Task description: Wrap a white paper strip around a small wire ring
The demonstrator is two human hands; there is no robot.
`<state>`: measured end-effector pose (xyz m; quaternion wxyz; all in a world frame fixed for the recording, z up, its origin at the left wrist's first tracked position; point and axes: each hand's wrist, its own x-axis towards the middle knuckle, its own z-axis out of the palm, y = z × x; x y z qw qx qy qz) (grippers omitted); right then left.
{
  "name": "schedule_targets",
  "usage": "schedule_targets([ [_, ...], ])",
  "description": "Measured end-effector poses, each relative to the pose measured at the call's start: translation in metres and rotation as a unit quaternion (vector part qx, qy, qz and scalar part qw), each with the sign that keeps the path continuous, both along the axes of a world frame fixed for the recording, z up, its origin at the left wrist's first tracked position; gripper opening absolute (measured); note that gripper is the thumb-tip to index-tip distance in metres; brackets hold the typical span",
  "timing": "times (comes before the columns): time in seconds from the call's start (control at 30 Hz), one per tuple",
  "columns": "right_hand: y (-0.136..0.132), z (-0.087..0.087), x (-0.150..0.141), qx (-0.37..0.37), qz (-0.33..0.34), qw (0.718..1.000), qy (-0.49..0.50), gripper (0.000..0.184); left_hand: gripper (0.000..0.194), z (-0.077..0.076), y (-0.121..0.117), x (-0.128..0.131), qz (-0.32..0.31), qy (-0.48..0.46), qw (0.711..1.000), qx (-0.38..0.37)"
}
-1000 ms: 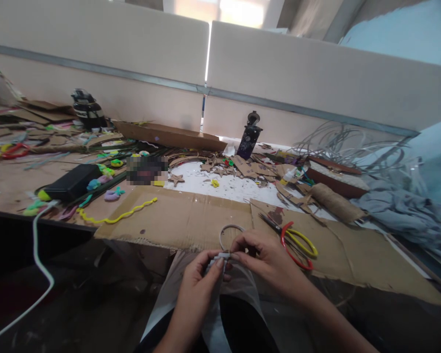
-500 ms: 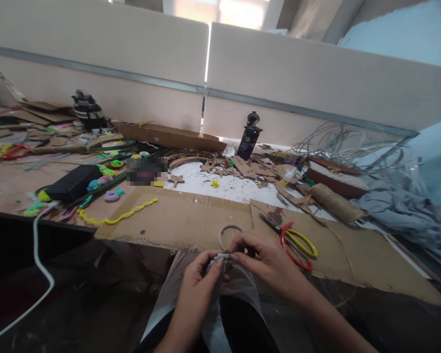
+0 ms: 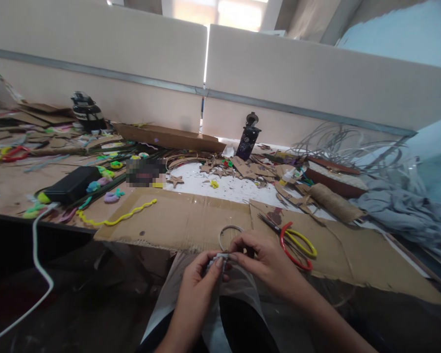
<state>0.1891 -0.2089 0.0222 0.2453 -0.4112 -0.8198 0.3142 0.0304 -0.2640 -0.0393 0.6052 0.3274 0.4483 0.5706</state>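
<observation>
My left hand (image 3: pixel 202 277) pinches a small pale grey piece (image 3: pixel 222 256) between thumb and fingers, just off the table's front edge above my lap. From the right, my right hand (image 3: pixel 255 252) meets it, thumb and forefinger closed at the piece's top end. A thin pale loop (image 3: pixel 221 235) curves up beside the right fingers; whether it joins the piece is hidden. Red-and-yellow-handled scissors (image 3: pixel 284 235) lie to the right of my right hand, on a flat cardboard sheet (image 3: pixel 191 215).
A yellow fuzzy strand (image 3: pixel 121 219) and a black box (image 3: pixel 73 184) with a white cable (image 3: pixel 36 245) lie left. Behind are cardboard scraps (image 3: pixel 253 169) and a dark bottle (image 3: pixel 248 139). A twine spool (image 3: pixel 332 201) and grey cloth (image 3: pixel 407 211) lie right.
Both hands hold nearly the same pose around the small piece. The whole view has shifted very slightly; nothing on the table has moved.
</observation>
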Motion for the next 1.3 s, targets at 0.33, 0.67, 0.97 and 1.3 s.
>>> schedule_targets([
  [0.33,0.0,-0.0023,-0.0009,-0.004,0.002,1.0,0.005,0.012,0.025,0.0031,0.0003,0.0,0.008,0.009,1.0,0.004],
  [0.67,0.0015,-0.004,0.0014,-0.018,-0.004,1.0,0.011,0.01,0.025,-0.0037,-0.0008,0.0001,-0.003,-0.016,1.0,-0.004],
  [0.97,0.0028,-0.001,0.0007,-0.017,-0.008,1.0,0.005,0.008,0.023,-0.0046,-0.0015,0.0014,-0.005,-0.013,1.0,0.003],
  [1.3,0.0032,-0.0074,0.0003,-0.031,0.019,0.998,0.055,0.01,0.024,-0.0049,-0.0015,0.0016,-0.004,-0.002,1.0,-0.007],
])
